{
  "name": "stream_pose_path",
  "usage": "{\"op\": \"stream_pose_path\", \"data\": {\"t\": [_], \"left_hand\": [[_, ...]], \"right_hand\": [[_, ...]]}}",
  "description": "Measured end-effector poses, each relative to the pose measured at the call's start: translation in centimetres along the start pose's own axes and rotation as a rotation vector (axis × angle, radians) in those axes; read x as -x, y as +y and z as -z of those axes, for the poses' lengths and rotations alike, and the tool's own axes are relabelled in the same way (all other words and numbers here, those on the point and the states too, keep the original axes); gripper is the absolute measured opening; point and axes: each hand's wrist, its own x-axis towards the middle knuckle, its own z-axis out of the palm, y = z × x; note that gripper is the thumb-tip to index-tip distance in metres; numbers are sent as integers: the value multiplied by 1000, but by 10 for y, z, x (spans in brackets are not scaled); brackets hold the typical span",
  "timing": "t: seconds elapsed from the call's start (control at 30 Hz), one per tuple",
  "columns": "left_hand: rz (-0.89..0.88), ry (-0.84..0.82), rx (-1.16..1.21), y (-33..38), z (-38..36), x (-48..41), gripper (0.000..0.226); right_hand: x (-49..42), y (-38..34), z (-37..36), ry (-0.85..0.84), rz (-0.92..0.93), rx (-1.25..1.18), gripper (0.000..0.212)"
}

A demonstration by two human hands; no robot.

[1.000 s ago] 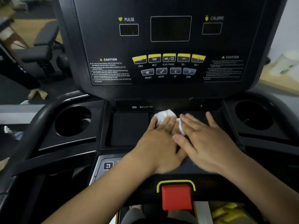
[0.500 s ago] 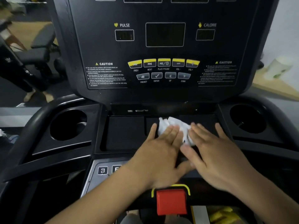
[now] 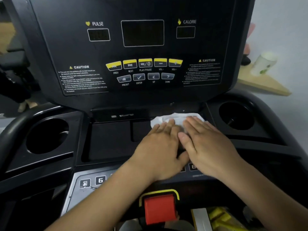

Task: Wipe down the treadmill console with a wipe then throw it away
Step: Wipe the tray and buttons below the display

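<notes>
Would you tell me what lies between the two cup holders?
In the head view: a recessed black tray, where the left hand and right hand press a white wipe flat near its right end.

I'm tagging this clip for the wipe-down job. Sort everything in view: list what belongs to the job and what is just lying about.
Belongs to the job:
- wipe, spread on the tray
- left hand and right hand, both pressing flat on it
- treadmill console

Just lying about:
- paper cup on the wooden ledge
- yellow objects, bottom right, too blurred to name
</notes>
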Motion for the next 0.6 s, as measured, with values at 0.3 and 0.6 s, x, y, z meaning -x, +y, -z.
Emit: {"op": "stream_pose_path", "data": {"t": [0.3,0.6], "left_hand": [[-45,-35,79,-1,-11,-12,80],[-16,-111,11,-5,-6,0,81]], "right_hand": [[-2,5,10,-55,-48,78,89],[19,13,11,-131,-33,-18,94]]}}
